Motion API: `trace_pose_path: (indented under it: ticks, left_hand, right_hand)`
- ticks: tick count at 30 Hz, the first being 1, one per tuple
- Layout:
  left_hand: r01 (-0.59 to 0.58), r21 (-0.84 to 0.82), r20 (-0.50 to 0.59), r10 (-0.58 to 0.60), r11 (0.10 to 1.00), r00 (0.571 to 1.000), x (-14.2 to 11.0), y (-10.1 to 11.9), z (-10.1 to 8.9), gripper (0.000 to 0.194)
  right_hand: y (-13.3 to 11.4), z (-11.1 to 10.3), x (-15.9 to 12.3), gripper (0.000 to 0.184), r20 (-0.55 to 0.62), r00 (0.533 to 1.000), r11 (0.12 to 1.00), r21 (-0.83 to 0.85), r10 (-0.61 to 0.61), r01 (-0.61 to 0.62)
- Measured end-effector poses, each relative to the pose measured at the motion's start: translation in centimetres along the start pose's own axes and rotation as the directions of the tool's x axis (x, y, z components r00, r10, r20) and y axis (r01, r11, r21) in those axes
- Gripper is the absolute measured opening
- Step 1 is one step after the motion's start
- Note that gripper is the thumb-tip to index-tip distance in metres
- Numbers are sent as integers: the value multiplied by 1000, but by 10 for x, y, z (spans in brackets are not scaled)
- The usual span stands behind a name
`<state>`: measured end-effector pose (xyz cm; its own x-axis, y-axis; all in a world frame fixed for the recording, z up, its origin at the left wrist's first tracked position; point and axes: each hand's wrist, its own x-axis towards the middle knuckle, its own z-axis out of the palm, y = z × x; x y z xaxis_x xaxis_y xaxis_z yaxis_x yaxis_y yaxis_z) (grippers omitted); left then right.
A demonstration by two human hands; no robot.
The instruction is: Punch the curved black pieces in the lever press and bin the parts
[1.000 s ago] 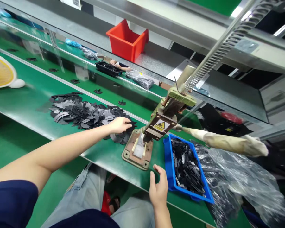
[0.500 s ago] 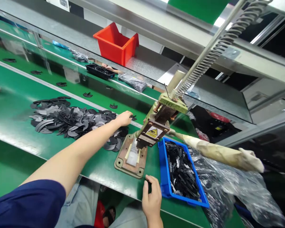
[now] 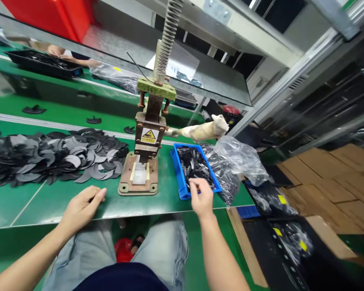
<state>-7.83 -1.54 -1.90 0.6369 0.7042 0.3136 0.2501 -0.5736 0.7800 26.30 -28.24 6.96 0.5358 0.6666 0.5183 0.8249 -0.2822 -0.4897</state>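
My left hand point(image 3: 84, 205) is closed at the table's front edge, left of the press base, its thumb lying along curled fingers. Whether anything is inside it is hidden. My right hand point(image 3: 202, 197) reaches over the near side of a blue bin point(image 3: 182, 189) with thumb and fingers pinched; what they grip, if anything, does not show. Small black strip-like parts point(image 3: 194, 161) fill that bin. Between my hands stands a hand press point(image 3: 150, 137) with a warning label and a pale block point(image 3: 139, 176) on its base. A pile of dark curved pieces point(image 3: 60, 155) lies to its left.
The press's wrapped lever point(image 3: 203, 130) sticks out above the bin. Clear plastic bags point(image 3: 239, 159) lie to the right, with cardboard boxes point(image 3: 330, 178) beyond. Curved parts point(image 3: 94, 120) sit on the green belt behind. Another person's hands point(image 3: 59, 51) are at a black tray point(image 3: 42, 64).
My left hand has come back from the belt beyond the pile to the front edge. My right hand has moved from the table edge up to the blue bin. The view has swung right.
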Motion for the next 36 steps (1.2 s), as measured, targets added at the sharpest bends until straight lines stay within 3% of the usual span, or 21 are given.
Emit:
trace_pose_path:
  ticks: [3, 7, 13, 18, 24, 27, 32, 34, 36]
  left_hand:
    - [44, -35, -22, -45, 998, 999, 0, 1, 5, 40]
    - [11, -14, 48, -11, 1000, 999, 7, 2, 9, 39]
    - [-5, 29, 64, 4, 1000, 998, 4, 2, 10, 36]
    - [-10, 27, 64, 8, 1000, 998, 4, 4, 11, 36]
    - [-8, -15, 27, 9, 1000, 1000, 4, 5, 9, 35]
    - [-55, -59, -18, 54, 997, 998, 4, 20, 5, 30]
    - [-266, -166, -8, 269, 950, 963, 2, 82, 5, 8]
    - [-306, -211, 76, 327, 929, 942, 2, 104, 12, 34]
    - [-320, -257, 151, 365, 912, 919, 2, 116, 19, 43]
  right_hand:
    - [43, -27, 29, 24, -33, 986, 965, -199, 166, -170]
    - [79, -38, 56, 14, 43, 950, 876, -401, 311, -268]
    - [86, -31, 65, 18, 119, 919, 810, -524, 375, -263]
    - [75, -36, 61, 9, 105, 929, 837, -479, 354, -265]
    - [54, -49, 57, 13, 7, 941, 913, -247, 338, -326]
    - [33, -43, 49, 26, 26, 939, 940, -33, 342, -341]
    - [-40, 3, 7, 45, 305, 912, 854, 360, 275, -377]
    - [-74, 24, -13, 44, 431, 879, 774, 480, 202, -413]
    - [-101, 42, -30, 41, 522, 843, 685, 567, 130, -457]
